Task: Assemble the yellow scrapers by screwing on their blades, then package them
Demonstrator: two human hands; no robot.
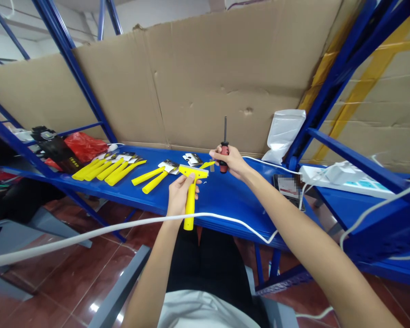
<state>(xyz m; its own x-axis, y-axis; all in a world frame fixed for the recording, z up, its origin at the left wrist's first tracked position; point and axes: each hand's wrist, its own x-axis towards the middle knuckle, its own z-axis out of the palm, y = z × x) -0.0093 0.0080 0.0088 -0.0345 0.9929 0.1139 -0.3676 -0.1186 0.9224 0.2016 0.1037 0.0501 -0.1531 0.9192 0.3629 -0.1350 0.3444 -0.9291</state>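
Observation:
My left hand (pixel 179 195) is closed around the handle of a yellow scraper (pixel 190 205), its wide head up and its handle hanging over the table's front edge. A screwdriver (pixel 224 152) with a red and black handle is gripped in my right hand (pixel 233 160), the shaft pointing upward, away from the scraper. Between the hands, a small yellow piece (pixel 208 164) lies on the blue table (pixel 232 196) beside a printed card (pixel 192 158). To the left lie two yellow scrapers (pixel 155 180) with cards on their heads, and farther left a row of several more (pixel 109 169).
A white cable (pixel 123 224) crosses in front of my forearms. A phone (pixel 289 187) and a power strip (pixel 348 180) are at the right. A white bag (pixel 285 132) leans on the cardboard wall (pixel 205 77). Red plastic (pixel 88 146) and blue posts (pixel 89 91) stand left.

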